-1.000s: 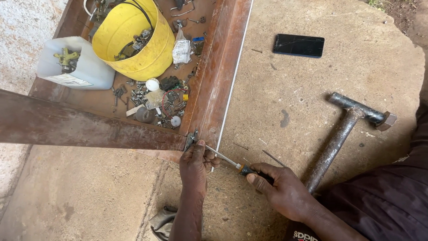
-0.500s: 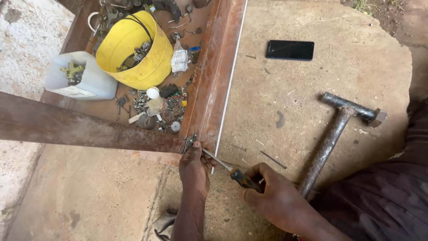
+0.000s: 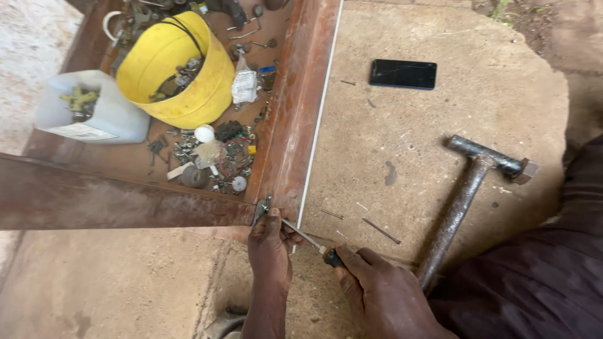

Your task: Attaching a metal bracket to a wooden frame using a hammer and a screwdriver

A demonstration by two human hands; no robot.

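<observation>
My right hand (image 3: 383, 295) hides the dark-handled screwdriver (image 3: 312, 242) grip; its tip vanishes behind my left hand (image 3: 270, 245). Rusty steel frame (image 3: 295, 119) runs off-frame.

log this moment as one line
left hand: pinching frame corner | right hand: holding screwdriver, tip at corner | hammer: lying on slab

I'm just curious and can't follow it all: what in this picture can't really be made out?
- Screwdriver tip: hidden in the head view behind the left hand at the rusty frame corner.
- Screwdriver handle: mostly covered by the right hand.
- Bits inside the yellow bucket: too small to identify.
- Grey object at the bottom edge: cut off by the frame and the left arm.
</observation>
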